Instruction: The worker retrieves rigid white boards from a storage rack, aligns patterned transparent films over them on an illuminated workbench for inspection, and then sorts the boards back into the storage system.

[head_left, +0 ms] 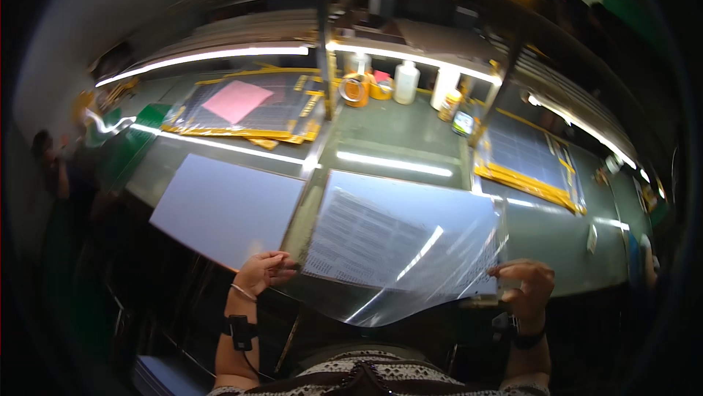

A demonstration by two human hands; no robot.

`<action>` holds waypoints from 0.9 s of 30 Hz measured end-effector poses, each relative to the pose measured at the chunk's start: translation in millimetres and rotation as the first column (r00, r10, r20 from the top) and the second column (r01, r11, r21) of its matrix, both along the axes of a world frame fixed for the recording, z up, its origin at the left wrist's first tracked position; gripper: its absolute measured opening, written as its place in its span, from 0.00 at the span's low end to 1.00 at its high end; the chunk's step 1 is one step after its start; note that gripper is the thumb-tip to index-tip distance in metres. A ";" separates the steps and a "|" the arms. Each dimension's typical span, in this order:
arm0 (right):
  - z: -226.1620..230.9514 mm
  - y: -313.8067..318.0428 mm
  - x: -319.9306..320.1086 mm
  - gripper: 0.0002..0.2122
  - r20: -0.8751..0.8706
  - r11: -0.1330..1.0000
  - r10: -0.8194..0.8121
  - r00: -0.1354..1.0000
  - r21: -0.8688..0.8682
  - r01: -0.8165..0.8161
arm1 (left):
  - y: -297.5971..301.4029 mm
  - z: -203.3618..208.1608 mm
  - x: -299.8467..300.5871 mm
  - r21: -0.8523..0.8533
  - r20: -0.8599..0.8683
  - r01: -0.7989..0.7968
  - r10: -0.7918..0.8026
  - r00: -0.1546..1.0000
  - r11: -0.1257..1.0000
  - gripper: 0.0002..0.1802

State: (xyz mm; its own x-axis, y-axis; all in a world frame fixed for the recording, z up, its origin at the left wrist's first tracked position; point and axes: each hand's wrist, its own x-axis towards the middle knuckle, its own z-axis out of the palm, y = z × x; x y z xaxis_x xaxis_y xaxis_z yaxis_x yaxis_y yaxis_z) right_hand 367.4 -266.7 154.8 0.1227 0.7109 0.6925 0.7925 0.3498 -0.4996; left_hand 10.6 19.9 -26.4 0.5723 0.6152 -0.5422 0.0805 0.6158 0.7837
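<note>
A clear film printed with rows of small dark marks lies over a pale panel in front of me. Its near edge sags past the bench's front edge. At the film's near left corner is my left hand, fingers closed together on it. My right hand pinches the film's near right edge between thumb and fingers. Left of the film lies a second pale panel, with my left hand close to its near right corner. Light streaks reflect off the film.
Yellow-edged dark sheets with a pink sheet on top lie at the back left. Similar yellow-edged sheets are at the right. Between them stand a white bottle, tape rolls and small containers. Shelf posts rise behind. Another person is far left.
</note>
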 end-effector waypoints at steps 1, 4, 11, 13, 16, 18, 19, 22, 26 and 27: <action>-4.6 -14.5 5.2 0.03 -0.005 0.999 -0.048 0.999 -0.014 0.048 | -1.0 5.7 4.4 -0.014 -0.005 0.048 -0.048 0.999 0.999 0.21; -30.2 -58.7 19.6 0.06 -0.630 0.932 -0.362 0.687 -0.240 0.270 | -1.6 19.5 27.1 -0.152 0.008 0.179 -0.180 0.984 0.972 0.20; -157.2 -117.8 56.6 0.07 -0.640 0.721 -0.692 0.333 -0.630 0.289 | -2.3 18.6 101.0 0.146 -0.407 0.482 -0.392 0.825 0.864 0.18; -167.8 -113.5 55.7 0.03 -0.597 0.668 -0.744 0.299 -0.668 0.328 | 8.9 20.5 102.6 0.314 -0.460 0.550 -0.383 0.801 0.774 0.16; -174.2 -98.7 56.5 0.04 -0.448 0.632 -0.774 0.448 -0.593 0.499 | 6.5 50.9 92.3 0.226 -0.303 0.446 -0.372 0.877 0.866 0.19; -181.6 -90.9 61.0 0.06 -0.278 0.572 -0.810 0.516 -0.570 0.590 | 11.8 55.0 89.6 0.219 -0.291 0.438 -0.370 0.882 0.872 0.21; -182.5 -88.5 62.6 0.07 -0.185 0.542 -0.818 0.544 -0.566 0.622 | 14.2 53.6 89.8 0.222 -0.272 0.418 -0.355 0.894 0.881 0.23; -188.9 -86.9 63.3 0.09 -0.127 0.536 -0.817 0.562 -0.526 0.660 | 23.7 40.0 101.2 0.174 -0.241 0.281 -0.235 0.941 0.944 0.22; -193.2 -87.9 66.8 0.09 -0.150 0.547 -0.810 0.567 -0.542 0.638 | 39.3 9.6 100.7 0.145 -0.252 0.150 -0.110 0.961 0.978 0.16; -193.9 -88.0 67.4 0.09 -0.135 0.544 -0.809 0.572 -0.542 0.641 | 39.9 7.1 101.6 0.161 -0.255 0.136 -0.091 0.962 0.978 0.14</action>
State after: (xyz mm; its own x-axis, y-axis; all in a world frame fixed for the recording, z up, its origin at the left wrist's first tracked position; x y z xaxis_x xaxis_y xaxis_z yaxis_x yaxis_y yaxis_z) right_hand 434.8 -354.6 -39.1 0.8801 0.4424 0.1724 0.4220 -0.5624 -0.7111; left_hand 112.3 59.8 -19.3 0.5068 0.6520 -0.5639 0.3452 0.4459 0.8258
